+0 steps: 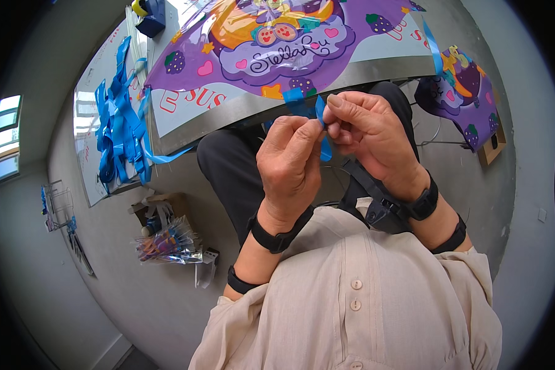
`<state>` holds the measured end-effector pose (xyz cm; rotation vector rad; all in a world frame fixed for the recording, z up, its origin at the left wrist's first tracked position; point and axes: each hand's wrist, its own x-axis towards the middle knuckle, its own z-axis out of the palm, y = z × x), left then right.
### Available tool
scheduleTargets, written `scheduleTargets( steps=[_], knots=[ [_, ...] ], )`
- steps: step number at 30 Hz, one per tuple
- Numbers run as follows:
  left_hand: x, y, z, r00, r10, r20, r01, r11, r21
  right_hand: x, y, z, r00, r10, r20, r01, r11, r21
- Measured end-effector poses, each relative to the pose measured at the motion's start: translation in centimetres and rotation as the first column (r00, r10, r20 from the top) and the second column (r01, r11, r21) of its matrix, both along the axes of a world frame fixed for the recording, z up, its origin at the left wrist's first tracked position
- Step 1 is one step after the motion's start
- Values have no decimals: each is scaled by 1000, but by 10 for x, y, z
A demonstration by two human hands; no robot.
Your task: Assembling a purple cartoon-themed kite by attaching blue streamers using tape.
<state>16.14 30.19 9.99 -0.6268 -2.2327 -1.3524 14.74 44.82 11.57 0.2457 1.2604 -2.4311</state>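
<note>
With left hand [291, 161] and right hand [376, 132] we pinch blue ribbon [320, 107] (partly hidden), apparently shaping it; next needs steady tension.

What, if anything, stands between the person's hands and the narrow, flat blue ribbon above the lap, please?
Nothing visible does: the left hand and the right hand meet at the narrow, flat blue ribbon. The glossy purple printed film lies beyond them, out of the way.

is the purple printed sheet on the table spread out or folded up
Spread out where visible: the purple printed sheet lies broad across the table, its picture facing up; the frame cuts its far edge.
</note>
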Motion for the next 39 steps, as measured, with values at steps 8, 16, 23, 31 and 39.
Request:
scheduleTargets(
  steps=[8, 16, 23, 31, 39],
  knots=[
    [-1, 0, -2, 995, -54, -86, 45, 994, -100, -4, 5, -2, 995, 91, 35, -91, 996, -1],
    [0, -4, 4, 805, -346, 482, 15, 824, 566, 1, 6, 3, 974, 132, -184, -76, 956, 284],
    [-6, -16, 3, 521, -678, 519, -91, 561, 823, -1, 11, 4, 943, 253, -215, -195, 947, 255],
    [-3, -12, 9, 544, -665, 512, -206, 486, 849, 2, -4, -5, 967, 40, -252, 29, 964, 265],
    [-3, -9, 14, 603, -505, 617, -217, 640, 737, -1, 3, -1, 958, 172, -230, -80, 929, 362]
  ],
)
